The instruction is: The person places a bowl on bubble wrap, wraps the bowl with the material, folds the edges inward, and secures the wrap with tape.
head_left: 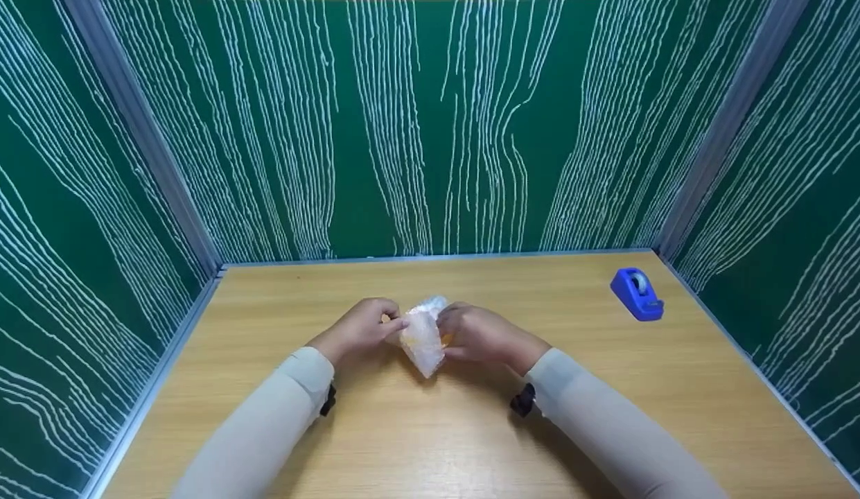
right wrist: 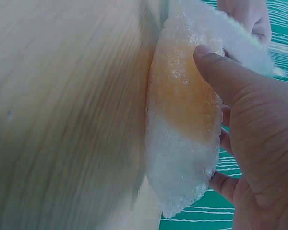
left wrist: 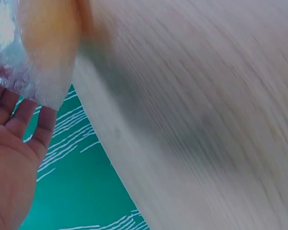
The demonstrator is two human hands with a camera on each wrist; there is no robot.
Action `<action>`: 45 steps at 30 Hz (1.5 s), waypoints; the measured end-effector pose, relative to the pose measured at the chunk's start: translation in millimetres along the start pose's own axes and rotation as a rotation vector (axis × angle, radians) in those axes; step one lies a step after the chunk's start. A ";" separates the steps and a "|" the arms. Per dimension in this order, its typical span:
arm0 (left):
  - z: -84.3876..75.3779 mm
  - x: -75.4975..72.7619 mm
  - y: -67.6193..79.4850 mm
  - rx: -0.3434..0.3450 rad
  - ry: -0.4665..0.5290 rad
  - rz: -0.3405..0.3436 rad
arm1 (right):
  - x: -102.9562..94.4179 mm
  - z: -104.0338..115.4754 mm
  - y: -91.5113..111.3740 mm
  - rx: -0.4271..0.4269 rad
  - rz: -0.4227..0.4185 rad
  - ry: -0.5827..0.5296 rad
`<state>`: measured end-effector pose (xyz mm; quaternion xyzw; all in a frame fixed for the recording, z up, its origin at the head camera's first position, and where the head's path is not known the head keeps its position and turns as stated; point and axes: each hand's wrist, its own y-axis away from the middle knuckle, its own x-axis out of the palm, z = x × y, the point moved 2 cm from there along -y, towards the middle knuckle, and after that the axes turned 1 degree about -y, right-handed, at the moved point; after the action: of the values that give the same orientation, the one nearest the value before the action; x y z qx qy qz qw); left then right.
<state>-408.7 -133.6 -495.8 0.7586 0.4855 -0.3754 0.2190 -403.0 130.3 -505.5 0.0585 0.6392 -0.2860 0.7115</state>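
A sheet of bubble wrap (head_left: 423, 339) is folded around an orange thing (right wrist: 187, 91), whose exact kind is blurred by the plastic. At its left side my left hand (head_left: 364, 326) pinches an edge of the wrap; in the left wrist view that hand (left wrist: 14, 153) has its fingertips against the loose plastic. From the right, my right hand (head_left: 481, 336) grips the wrapped bundle. The right wrist view shows the right thumb (right wrist: 216, 67) on top of the bubble wrap and the other fingers behind it. The bundle is just over or on the table; which, I cannot tell.
A blue tape dispenser (head_left: 636, 296) with a roll of tape stands at the back right of the wooden table (head_left: 430, 443). Green walls with white wavy lines (head_left: 430, 138) enclose the table at the back and both sides.
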 end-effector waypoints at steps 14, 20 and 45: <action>-0.7 11.9 -6.8 -0.139 0.059 -0.070 | 0.0 1.3 1.1 -0.130 -0.034 0.043; -0.9 14.7 -6.2 -0.139 0.063 -0.088 | 0.9 -0.2 6.5 -0.068 -0.078 0.061; -25.1 19.8 -0.9 0.078 -0.175 -0.174 | 2.1 -0.1 12.3 0.026 -0.021 0.014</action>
<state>-395.7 -104.4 -495.6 0.6859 0.5137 -0.4762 0.1973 -397.1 139.9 -511.0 0.0630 0.6408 -0.3016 0.7032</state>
